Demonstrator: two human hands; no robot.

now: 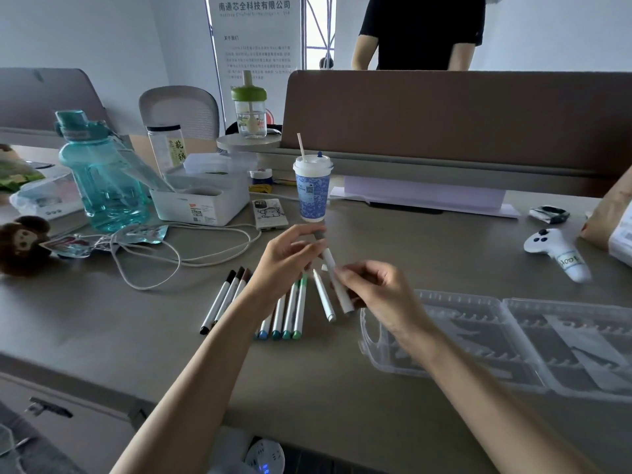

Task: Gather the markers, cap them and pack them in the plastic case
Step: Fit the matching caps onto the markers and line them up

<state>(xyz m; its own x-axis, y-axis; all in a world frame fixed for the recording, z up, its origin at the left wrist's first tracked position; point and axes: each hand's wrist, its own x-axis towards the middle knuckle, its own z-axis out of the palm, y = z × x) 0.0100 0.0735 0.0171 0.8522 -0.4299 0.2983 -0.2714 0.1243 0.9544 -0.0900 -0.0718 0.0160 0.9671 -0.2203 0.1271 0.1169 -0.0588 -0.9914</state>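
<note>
Both my hands hold one white marker [330, 260] above the table. My left hand [287, 260] pinches its grey upper end, and my right hand [374, 289] grips the lower part of the barrel. Several capped white markers [290, 311] lie in a row on the table under my left wrist, with black, brown, blue and green ends. One more white marker [323, 295] lies alone beside them. The clear plastic case [513, 340] lies open to the right, both halves showing bare slots.
A blue patterned paper cup [313, 189] with a straw stands just behind my hands. A white cable [164, 258], a teal water bottle [99, 176] and a white box [201, 200] crowd the left. A white controller [557, 249] lies at the right. A person stands behind the desk divider [458, 114].
</note>
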